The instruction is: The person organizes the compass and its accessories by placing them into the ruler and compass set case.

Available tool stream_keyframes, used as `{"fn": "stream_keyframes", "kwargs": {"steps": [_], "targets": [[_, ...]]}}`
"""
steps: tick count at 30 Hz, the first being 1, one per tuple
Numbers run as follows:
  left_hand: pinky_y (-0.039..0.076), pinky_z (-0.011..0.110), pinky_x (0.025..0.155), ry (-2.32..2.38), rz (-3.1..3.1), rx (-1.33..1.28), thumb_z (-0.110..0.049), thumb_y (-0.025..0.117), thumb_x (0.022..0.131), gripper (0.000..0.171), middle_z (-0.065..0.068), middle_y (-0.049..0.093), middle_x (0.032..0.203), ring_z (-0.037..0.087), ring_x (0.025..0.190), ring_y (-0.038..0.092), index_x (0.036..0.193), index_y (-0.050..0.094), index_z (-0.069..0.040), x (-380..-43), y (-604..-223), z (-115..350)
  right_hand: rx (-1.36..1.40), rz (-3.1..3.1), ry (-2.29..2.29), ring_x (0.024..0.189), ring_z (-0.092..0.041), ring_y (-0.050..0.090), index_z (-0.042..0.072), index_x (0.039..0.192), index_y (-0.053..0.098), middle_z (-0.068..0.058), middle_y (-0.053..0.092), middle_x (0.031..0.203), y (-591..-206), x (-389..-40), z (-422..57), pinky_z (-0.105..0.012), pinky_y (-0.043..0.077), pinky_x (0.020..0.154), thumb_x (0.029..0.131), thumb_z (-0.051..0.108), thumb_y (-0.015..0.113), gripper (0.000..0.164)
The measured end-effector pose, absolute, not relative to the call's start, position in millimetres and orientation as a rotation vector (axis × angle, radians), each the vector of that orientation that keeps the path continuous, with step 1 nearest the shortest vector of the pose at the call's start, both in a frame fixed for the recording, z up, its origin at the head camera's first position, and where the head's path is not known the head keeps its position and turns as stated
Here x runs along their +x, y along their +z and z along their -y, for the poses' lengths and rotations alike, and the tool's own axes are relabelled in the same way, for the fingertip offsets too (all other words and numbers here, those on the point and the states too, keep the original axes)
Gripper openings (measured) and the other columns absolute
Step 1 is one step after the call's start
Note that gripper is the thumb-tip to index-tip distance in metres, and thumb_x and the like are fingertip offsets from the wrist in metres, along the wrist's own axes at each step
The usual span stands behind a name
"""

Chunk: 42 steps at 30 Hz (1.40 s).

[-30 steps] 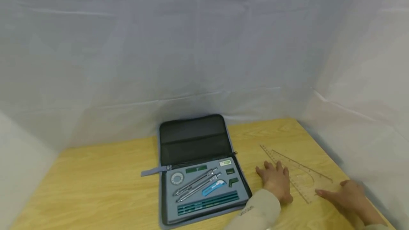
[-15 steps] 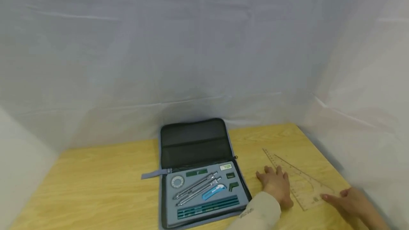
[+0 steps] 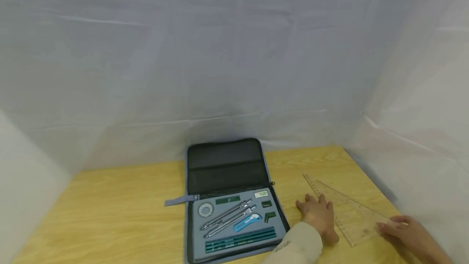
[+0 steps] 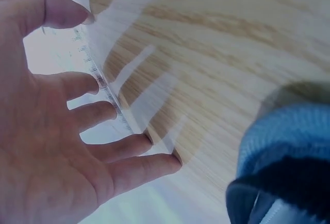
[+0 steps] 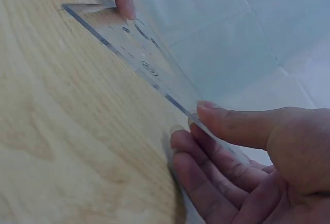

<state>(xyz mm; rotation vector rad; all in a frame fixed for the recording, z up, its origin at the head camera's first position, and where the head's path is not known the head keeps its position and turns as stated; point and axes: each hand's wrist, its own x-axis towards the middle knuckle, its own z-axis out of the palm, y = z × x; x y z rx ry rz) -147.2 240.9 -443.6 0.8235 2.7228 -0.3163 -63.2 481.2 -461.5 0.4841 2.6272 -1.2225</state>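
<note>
A clear plastic set square (image 3: 360, 224) with printed scales lies at the right of the table in the head view. My right hand (image 3: 404, 232) pinches its near right corner; in the right wrist view the thumb is on top and the fingers are underneath, and that end is tilted up off the wood. Beside the scaled left edge, my left hand (image 3: 318, 215) rests with fingers spread. In the left wrist view its fingertips (image 4: 165, 165) reach along the set square's edge (image 4: 105, 85); whether all of them touch it I cannot tell.
An unzipped drawing-set case (image 3: 228, 156) lies left of my hands. Its tray holds compasses (image 3: 227, 219), pencils (image 3: 239, 240), a blue cutter (image 3: 247, 222), an eraser (image 3: 261, 194) and a round dial-like piece (image 3: 206, 210). White sheeting (image 3: 414, 141) stands behind and to the right.
My right hand has gone from touching the set square's corner to pinching it and lifting that end slightly. The left hand stays almost in place; the head view has shifted a little.
</note>
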Motion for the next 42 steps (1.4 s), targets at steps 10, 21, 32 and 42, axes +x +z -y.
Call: {"fn": "stream_keyframes", "kwargs": {"steps": [10,21,32,42], "targets": [[0.041,0.051,0.094,-0.252,-2.703,0.881,-0.072,0.056,0.077,0.08,-0.019,0.021,0.151,0.02,0.135,0.031,0.146,0.024,-0.048,-147.3,-440.3,-231.7,0.665,-1.931,-2.281,0.096,-0.023,0.066,-0.005,0.129,0.045,-0.008,0.069,0.101,-474.0,-54.4,-464.2,-0.038,0.049,0.088,0.092,0.017,0.065,0.047],[0.04,0.036,0.099,0.271,-2.587,0.985,-0.055,0.058,0.086,0.072,-0.006,0.024,0.153,0.015,0.132,0.038,0.148,0.033,-0.029,-177.3,-420.2,-189.1,0.355,-1.854,-2.721,0.089,-0.017,0.068,0.012,0.094,0.064,-0.002,0.071,0.097,-469.3,-54.0,-453.0,-0.031,0.053,0.079,0.096,0.008,0.057,0.008],[0.038,0.033,0.102,0.682,-2.711,1.083,-0.022,0.049,0.097,0.046,-0.005,0.043,0.143,0.014,0.13,0.041,0.142,0.046,-0.019,-222.4,-395.5,-90.8,-0.061,-1.494,-3.065,0.095,-0.025,0.067,0.003,0.111,0.067,-0.014,0.068,0.106,-458.6,-84.4,-432.2,-0.032,0.051,0.08,0.097,-0.006,0.047,0.026],[0.038,0.041,0.102,0.738,-2.856,0.885,-0.017,0.05,0.096,0.047,0.003,0.045,0.141,0.021,0.128,0.044,0.142,0.046,-0.013,-246.0,-392.1,-8.5,-0.121,-1.391,-3.107,0.091,-0.027,0.068,-0.001,0.108,0.066,-0.017,0.069,0.102,-454.6,-108.9,-417.1,-0.032,0.052,0.077,0.096,-0.008,0.045,0.025]]}}
